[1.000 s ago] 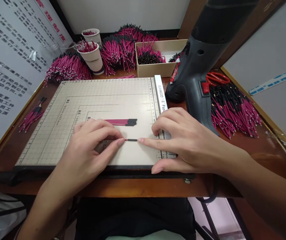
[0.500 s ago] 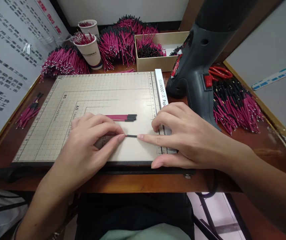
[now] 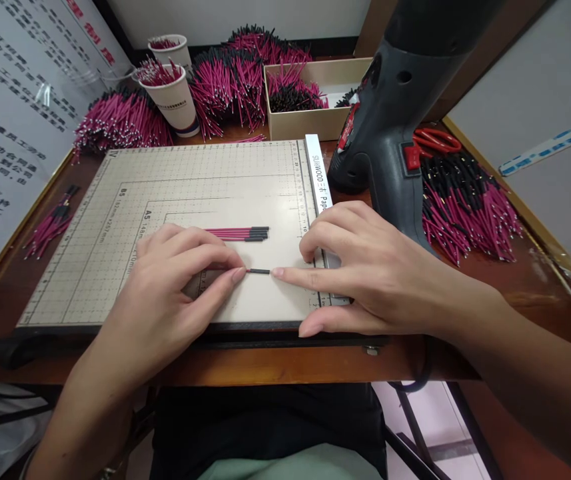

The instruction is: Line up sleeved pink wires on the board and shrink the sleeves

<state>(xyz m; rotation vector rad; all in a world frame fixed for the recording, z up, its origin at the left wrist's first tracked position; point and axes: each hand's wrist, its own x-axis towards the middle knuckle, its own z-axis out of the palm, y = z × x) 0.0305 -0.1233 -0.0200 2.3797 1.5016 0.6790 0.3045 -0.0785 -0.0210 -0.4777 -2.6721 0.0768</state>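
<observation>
My left hand (image 3: 180, 287) has the wire (image 3: 259, 271) pinched: thumb and index closed together at its pink end, most of that end hidden under them. The black sleeve sticks out to the right of the pinch, lying roughly level, parallel to the front edge of the board (image 3: 240, 167). My right hand (image 3: 365, 277) isn't gripping anything: index straight, tip at the sleeve's far end, thumb spread well apart, nearer the front edge. Looks like fingertip contact, but can't be sure from this angle. So the sleeve sits between left pinch and right index tip.

Finished-looking row (image 3: 255, 234) of pink wires is just beyond, black ends right, left ends behind my left fingers. Curled right fingers are over the metal strip (image 3: 318, 170). Heat gun (image 3: 390, 127) stands beyond the right hand, a wire pile (image 3: 470, 207) to its right. Box (image 3: 315, 125) and cup (image 3: 172, 107) are behind the board.
</observation>
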